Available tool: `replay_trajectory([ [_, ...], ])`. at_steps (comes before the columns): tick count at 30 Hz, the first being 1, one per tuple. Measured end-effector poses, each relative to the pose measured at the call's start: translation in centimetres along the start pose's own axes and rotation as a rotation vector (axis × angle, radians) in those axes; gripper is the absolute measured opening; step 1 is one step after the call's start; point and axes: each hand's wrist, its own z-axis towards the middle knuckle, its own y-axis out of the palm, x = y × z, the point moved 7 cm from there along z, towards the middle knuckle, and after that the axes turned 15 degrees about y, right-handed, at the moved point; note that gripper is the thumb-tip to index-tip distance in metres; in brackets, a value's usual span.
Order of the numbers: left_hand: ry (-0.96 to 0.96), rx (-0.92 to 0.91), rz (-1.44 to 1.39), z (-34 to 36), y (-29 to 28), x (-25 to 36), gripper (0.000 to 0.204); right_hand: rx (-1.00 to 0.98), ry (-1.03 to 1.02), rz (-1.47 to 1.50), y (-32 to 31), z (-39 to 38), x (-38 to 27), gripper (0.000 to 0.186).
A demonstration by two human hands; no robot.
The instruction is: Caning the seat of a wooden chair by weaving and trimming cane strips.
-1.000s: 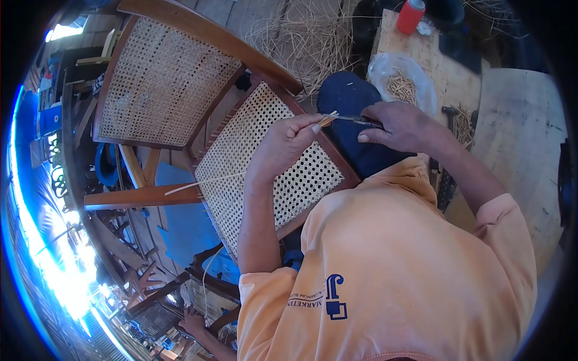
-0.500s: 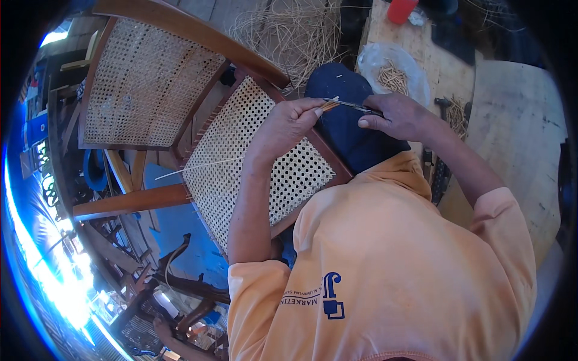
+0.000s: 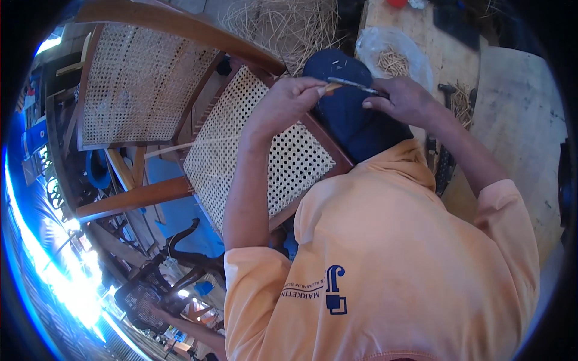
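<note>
Near the top middle, my left hand (image 3: 288,103) pinches a bundle of tan cane pieces (image 3: 329,89) between thumb and fingers, short ends poking out toward the right. My right hand (image 3: 406,101) grips a slim metal-bladed tool (image 3: 351,84), whose blade lies across those ends; whether it is a knife or scissors I cannot tell. Both hands are above my dark blue trouser leg (image 3: 346,132), which has small pale chips on it. Beside my left forearm is a chair's woven cane seat (image 3: 220,159). A long pale strand (image 3: 174,148) runs across it, passing behind the forearm.
The chair's cane backrest (image 3: 141,87) stands at the left. Loose cane strands (image 3: 277,30) lie tangled beyond the seat. On the wooden bench at right, a clear plastic bag (image 3: 415,54) holds short pegs. A hammer-like tool (image 3: 447,96) and a pale board (image 3: 521,132) are nearby.
The blade has shifted slightly along the ends of the cane pieces, with both hands staying close together. The whole view has moved a little, so hands and chair appear higher.
</note>
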Motion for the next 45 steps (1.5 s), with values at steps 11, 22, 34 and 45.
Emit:
replay_trajectory([
  [11, -0.036, -0.157, -0.071, 0.1, 3.5, 2.0, 0.025, -0.153, -0.017, 0.724, 0.4, -0.2, -1.3, 0.015],
  [22, -0.041, -0.003, 0.293, -3.1, 2.5, 0.1, 0.025, 0.109, 0.037, 0.553, 0.4, -0.3, -0.1, 0.022],
  [34, -0.15, 0.277, -0.225, -6.0, 2.3, -1.7, 0.023, 0.45, -0.214, 0.198, 2.3, -6.7, -1.1, 0.029],
  [45, -0.063, 0.513, -0.016, -5.8, 4.4, -0.1, 0.02, -0.022, 0.127, 1.583, 4.6, -1.1, -1.5, 0.011],
])
